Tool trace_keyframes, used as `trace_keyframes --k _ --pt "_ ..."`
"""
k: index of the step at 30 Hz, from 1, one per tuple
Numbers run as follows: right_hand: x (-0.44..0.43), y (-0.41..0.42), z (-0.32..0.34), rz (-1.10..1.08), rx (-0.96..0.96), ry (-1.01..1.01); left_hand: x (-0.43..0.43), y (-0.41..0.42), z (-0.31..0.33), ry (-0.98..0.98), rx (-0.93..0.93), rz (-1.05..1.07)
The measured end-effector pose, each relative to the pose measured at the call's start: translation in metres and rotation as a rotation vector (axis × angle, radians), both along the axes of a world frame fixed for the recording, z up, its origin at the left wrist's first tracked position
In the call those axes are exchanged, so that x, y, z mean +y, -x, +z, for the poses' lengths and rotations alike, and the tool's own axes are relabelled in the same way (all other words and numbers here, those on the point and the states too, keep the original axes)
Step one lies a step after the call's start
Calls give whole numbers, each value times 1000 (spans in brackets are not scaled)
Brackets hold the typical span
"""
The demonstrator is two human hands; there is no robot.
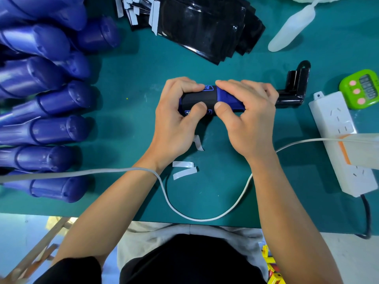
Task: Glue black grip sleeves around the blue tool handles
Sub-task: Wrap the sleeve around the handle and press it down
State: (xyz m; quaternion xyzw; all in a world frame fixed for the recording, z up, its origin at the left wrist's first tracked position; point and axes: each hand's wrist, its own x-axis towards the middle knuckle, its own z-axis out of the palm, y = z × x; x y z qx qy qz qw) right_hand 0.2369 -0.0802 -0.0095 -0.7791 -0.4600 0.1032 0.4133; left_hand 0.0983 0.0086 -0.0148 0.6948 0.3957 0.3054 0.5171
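Blue handle (226, 99) gripped between left hand (176, 119) and right hand (248, 117), sleeve (198, 99) seemingly wrapped

- The blue plastic tool handle (227, 97) lies largely under the left hand (176, 119) and the right hand (250, 119); its pale lettering is partly covered and unreadable.
- The seam of the black grip sleeve (196, 99) is out of sight.
- The black angled bracket (293, 95) is hidden at one end behind the right hand.
- The heap of blue plastic handles (51, 130) runs off the left edge.
- The stack of glossy black sheets (205, 27) is cut by the top edge.
- The green timer (361, 89) is clipped at the right edge, and its digits are blurred.
- A blurred beige and orange object (361, 148) covers part of the white power strip (336, 124).
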Motion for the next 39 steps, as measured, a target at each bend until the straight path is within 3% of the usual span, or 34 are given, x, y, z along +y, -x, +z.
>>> trace_keyframes --k 14,19,39 --pt "4 6 2 -69 24 -16 1 1 -1 -3 2 -19" --pt "4 7 2 -32 -71 28 0 2 -3 -11 18 -28" --pt "3 6 1 -26 -66 11 24 17 4 -21 84 -196"
